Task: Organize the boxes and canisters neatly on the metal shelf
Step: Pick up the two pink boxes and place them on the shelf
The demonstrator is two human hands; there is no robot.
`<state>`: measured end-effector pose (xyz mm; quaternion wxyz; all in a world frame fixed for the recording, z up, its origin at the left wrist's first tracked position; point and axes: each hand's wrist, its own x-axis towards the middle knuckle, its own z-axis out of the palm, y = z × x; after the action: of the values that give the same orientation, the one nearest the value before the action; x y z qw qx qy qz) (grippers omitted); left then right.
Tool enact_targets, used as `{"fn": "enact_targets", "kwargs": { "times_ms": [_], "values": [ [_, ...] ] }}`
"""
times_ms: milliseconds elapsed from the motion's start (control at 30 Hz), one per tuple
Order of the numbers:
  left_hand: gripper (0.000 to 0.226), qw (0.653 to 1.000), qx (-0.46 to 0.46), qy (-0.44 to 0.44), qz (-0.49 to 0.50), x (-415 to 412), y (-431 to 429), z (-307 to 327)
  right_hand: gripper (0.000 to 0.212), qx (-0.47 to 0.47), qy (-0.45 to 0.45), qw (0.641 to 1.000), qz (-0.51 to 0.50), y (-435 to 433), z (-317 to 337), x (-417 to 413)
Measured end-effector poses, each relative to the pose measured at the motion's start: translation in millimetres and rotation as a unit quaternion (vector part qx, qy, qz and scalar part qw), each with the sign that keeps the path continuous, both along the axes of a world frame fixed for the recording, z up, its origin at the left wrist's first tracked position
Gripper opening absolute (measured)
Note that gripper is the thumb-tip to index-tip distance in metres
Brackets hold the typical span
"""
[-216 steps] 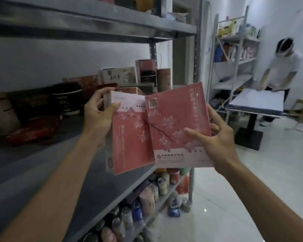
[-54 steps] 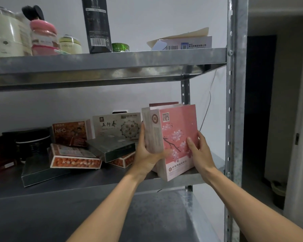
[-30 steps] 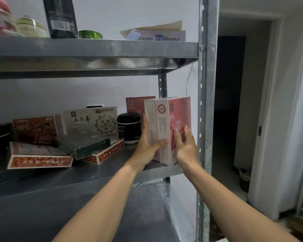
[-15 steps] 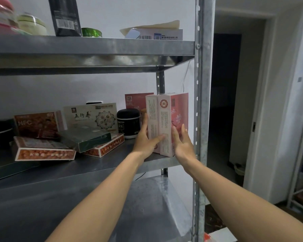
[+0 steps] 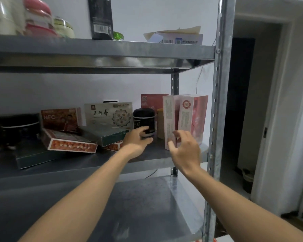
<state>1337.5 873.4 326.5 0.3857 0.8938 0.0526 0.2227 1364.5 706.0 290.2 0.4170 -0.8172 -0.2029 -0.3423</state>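
Note:
Two pink blossom boxes (image 5: pixel 186 117) stand upright side by side at the right end of the middle metal shelf (image 5: pixel 157 155), spines facing me. My right hand (image 5: pixel 185 149) hovers just in front of them, fingers spread, holding nothing. A black canister (image 5: pixel 144 117) stands left of the boxes. My left hand (image 5: pixel 136 142) reaches to its base, fingertips touching its lower front and thumb spread below. A beige canister (image 5: pixel 159 123) and a red box (image 5: pixel 152 102) stand behind.
Left of the canister lie a white box (image 5: pixel 108 114), an NFC box (image 5: pixel 59 117), a green box (image 5: pixel 103 135), an orange-patterned box (image 5: pixel 70 144) and a black round tin (image 5: pixel 19 128). The upright post (image 5: pixel 219 102) bounds the right side. Jars sit on the upper shelf (image 5: pixel 101 49).
Both hands have let go of the pink boxes, which now stand on their own. My left hand moved left to the black canister; my right hand drew back slightly.

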Motion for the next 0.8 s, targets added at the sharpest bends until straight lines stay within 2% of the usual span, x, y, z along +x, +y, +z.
{"fn": "enact_targets", "kwargs": {
  "times_ms": [67, 200, 300, 533, 667, 800],
  "values": [
    [0.057, 1.0, 0.011, -0.005, 0.0, -9.2, 11.9, 4.7, 0.037, -0.028, 0.057, 0.998, 0.015, 11.5, 6.6, -5.2],
    [0.055, 0.998, 0.05, -0.039, -0.002, -25.4, 41.5, 14.9, 0.045, -0.022, 0.124, 0.991, 0.051, 32.3, 16.5, -15.1],
    [0.055, 0.996, 0.075, -0.052, -0.002, -32.1, 64.6, 21.0, 0.043, -0.027, 0.144, 0.987, 0.059, 48.7, 18.3, -17.4],
    [0.058, 0.994, 0.099, -0.039, -0.024, -26.9, 94.3, 29.7, 0.065, -0.015, 0.16, 0.984, 0.073, 86.5, 21.2, -8.3],
    [0.06, 0.992, 0.119, -0.042, -0.026, -17.8, 102.9, 35.4, 0.053, 0.001, 0.179, 0.98, 0.09, 102.0, 32.5, 5.2],
    [0.06, 0.992, 0.116, -0.037, -0.02, 0.2, 114.1, 40.0, 0.053, 0.037, 0.2, 0.975, 0.094, 114.8, 37.4, 29.1]
  ]
}}
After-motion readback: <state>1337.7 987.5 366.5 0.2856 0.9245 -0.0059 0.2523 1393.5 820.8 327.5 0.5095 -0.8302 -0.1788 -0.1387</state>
